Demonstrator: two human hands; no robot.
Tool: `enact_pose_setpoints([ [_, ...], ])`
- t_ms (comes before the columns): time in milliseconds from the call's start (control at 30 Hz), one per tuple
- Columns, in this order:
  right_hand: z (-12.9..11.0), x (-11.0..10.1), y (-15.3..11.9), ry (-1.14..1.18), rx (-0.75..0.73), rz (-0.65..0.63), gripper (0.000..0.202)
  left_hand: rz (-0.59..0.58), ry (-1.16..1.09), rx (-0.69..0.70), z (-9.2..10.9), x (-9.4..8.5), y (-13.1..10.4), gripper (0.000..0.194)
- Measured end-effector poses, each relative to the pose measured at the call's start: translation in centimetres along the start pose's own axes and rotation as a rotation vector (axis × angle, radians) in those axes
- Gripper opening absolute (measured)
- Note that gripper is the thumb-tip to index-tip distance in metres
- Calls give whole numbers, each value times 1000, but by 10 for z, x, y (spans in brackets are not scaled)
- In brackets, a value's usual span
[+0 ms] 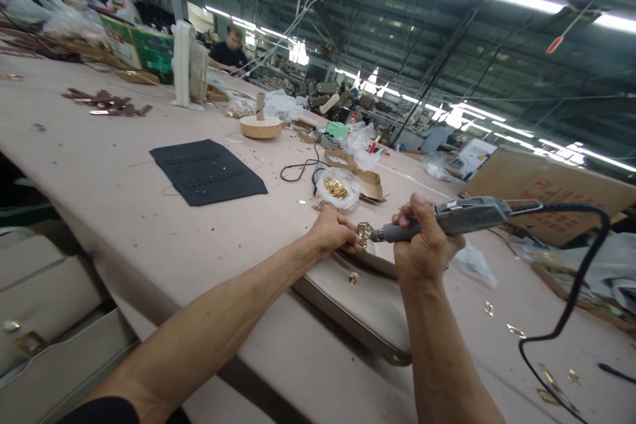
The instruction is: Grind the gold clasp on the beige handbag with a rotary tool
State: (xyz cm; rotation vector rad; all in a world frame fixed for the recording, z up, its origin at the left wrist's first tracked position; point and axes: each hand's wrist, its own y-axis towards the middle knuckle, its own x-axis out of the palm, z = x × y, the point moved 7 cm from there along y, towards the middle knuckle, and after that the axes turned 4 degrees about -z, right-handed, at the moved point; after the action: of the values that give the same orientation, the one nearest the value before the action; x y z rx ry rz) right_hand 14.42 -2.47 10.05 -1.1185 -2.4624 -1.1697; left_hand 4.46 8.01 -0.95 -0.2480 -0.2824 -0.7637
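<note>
My right hand (422, 245) grips a grey electric screwdriver (462, 217) held level, its black cable (576, 285) looping down to the right. The tool's tip meets a small gold metal fitting (364, 233) pinched in the fingers of my left hand (332, 233). Both hands rest over a beige leather bag piece (358, 305) lying flat on the long pale table (124, 179). A small gold stud (353, 277) sits on the bag piece below my left hand.
A plastic bag of gold parts (338, 189) and a cardboard box (370, 182) lie just beyond my hands. A black punched sheet (206, 172) lies left. A white fan (189, 66), a wooden stand (260, 124) and seated people are farther back. Gold scraps (517, 330) scatter right.
</note>
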Motion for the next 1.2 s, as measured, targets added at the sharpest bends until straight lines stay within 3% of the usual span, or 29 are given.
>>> enact_pose_setpoints([
  [300, 0, -1, 0, 16, 1, -21, 23, 13, 33, -28, -2, 0, 1, 17],
  [1200, 25, -13, 3, 144, 215, -22, 33, 48, -102, -142, -16, -12, 15, 21],
])
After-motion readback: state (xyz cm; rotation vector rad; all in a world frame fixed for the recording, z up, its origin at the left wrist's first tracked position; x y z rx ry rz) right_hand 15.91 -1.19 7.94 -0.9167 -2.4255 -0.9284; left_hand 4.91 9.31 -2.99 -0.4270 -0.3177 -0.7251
